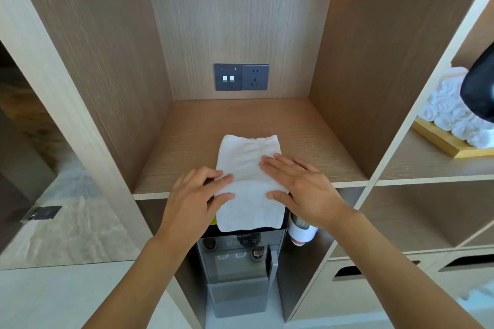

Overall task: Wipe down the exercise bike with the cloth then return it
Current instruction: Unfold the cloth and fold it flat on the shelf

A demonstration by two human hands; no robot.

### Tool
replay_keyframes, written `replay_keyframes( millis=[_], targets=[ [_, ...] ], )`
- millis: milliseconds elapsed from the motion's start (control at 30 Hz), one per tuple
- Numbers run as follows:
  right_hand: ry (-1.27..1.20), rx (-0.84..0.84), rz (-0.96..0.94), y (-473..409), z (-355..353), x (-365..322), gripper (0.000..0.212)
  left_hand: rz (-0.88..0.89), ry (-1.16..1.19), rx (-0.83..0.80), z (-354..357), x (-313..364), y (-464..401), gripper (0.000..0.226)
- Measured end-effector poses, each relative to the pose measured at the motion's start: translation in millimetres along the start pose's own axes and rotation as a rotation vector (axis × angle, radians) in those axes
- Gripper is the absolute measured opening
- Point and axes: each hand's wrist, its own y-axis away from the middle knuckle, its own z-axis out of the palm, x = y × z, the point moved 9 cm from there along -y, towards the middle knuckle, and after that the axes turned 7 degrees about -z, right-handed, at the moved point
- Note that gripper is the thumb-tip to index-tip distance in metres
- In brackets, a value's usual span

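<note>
Arms: where they enter from the near edge of view, both forearms reach forward and converge on the shelf's front edge.
Left hand [196, 193]: fingers loosely bent and spread, fingertips resting on the cloth's left edge, thumb on it too; no pinch visible.
Right hand [299, 185]: flat, fingers straight and close together, palm down, pressing the cloth's right side.
Cloth [248, 181]: white, folded, lying on the shelf [307, 141] at its front edge, near end hanging over the edge.
Dispenser [238, 270]: grey, below the shelf, under the overhang.
Socket [241, 76]: dark plate on the back wall.
Towels [449, 112]: rolled, white, on a tray in the right compartment.
</note>
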Motion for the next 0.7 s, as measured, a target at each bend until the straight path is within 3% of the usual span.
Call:
replay_keyframes(
  millis=[133,333,433,533,700],
  targets=[
    [0.001,0.131,-0.051,5,-9,-14,0.053,0.025,0.065,0.075,-8,0,-1,0.037],
    [-0.309,0.312,0.035,18,-45,-19,0.025,0.048,0.256,0.038,-26,14,-3,0.035],
    [-0.505,0.414,0.132,22,-76,-12,0.025,-0.043,0.446,0.050,-49,16,-9,0.019],
    [-0.672,0.467,0.114,11,-104,-9,0.025,-0.056,0.562,0.067,-74,28,-29,0.017],
    [-0.808,0.477,0.280,-30,-99,31,0.015,-0.171,0.471,0.014,-61,17,-83,0.010]
  ],
)
